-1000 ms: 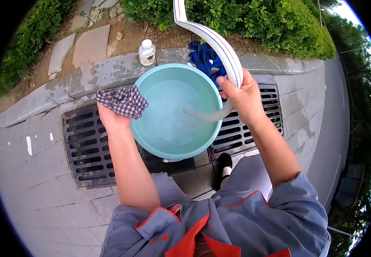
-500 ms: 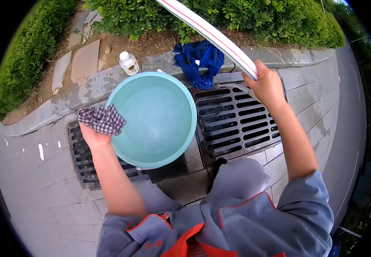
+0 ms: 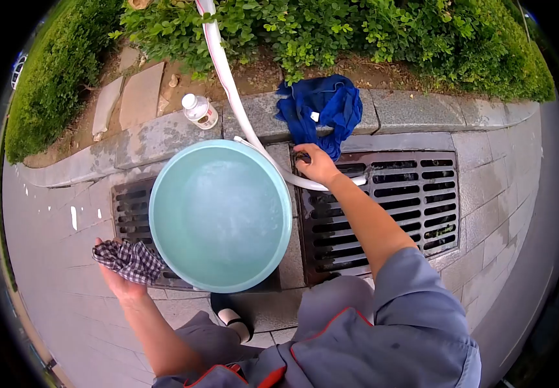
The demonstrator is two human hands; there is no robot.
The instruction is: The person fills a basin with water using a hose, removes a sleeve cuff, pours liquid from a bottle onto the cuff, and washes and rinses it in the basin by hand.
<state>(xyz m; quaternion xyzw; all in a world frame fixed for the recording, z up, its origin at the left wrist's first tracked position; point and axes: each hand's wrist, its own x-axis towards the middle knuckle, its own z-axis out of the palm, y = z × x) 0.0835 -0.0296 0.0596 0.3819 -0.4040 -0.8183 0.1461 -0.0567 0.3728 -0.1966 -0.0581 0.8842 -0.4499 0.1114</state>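
A dark checkered cloth (image 3: pixel 129 260) lies bunched in my left hand (image 3: pixel 123 284), whose fingers are closed around it, left of the basin. The round light-green basin (image 3: pixel 221 216) holds some cloudy water. My right hand (image 3: pixel 318 165) is above the right drain grate, by the lower edge of a blue cloth (image 3: pixel 331 113) on the kerb; its fingers are bent, with nothing visible in them. A white striped hose (image 3: pixel 231 84) runs down from the bushes past the basin's right side. Its end lies on the right grate, partly behind my right wrist.
A white-capped bottle (image 3: pixel 200 112) stands on the stone kerb (image 3: pixel 144 143) behind the basin. Metal drain grates (image 3: pixel 444 205) lie under and beside it. Green bushes (image 3: pixel 383 39) line the far side, with flat stones (image 3: pixel 142 97) in the soil. A road runs along the right.
My right hand has let go of the hose and moved left toward the blue cloth. The hose now lies across the kerb and right grate. My left hand still holds the checkered cloth, lower in view.
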